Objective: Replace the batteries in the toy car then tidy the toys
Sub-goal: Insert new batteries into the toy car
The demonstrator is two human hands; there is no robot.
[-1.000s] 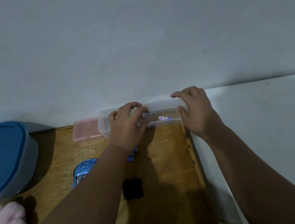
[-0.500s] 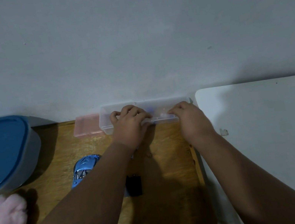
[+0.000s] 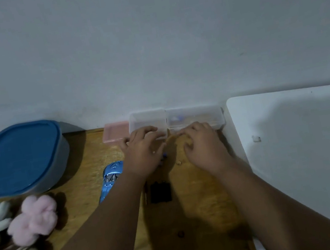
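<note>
A long clear plastic case [image 3: 193, 118] stands against the wall, with a seam at its middle and something blue and white inside its right half. My left hand [image 3: 142, 152] has its fingers curled over the front edge of the case's left half. My right hand [image 3: 203, 144] curls its fingertips against the front edge of the right half. The blue toy car [image 3: 110, 176] lies on the wooden table [image 3: 86, 181], partly under my left forearm. A black battery cover [image 3: 160, 192] lies just behind my left wrist.
A pink box [image 3: 115, 131] sits left of the case. A grey tub with a blue lid [image 3: 16, 158] stands at far left, with plush toys [image 3: 33, 218] in front of it. A white tabletop [image 3: 305, 145] adjoins on the right. A small dark screw [image 3: 180, 234] lies near the front.
My right hand moved from the case's right end to its front edge near the middle. The left hand stayed at the left half. The view tilted down a little.
</note>
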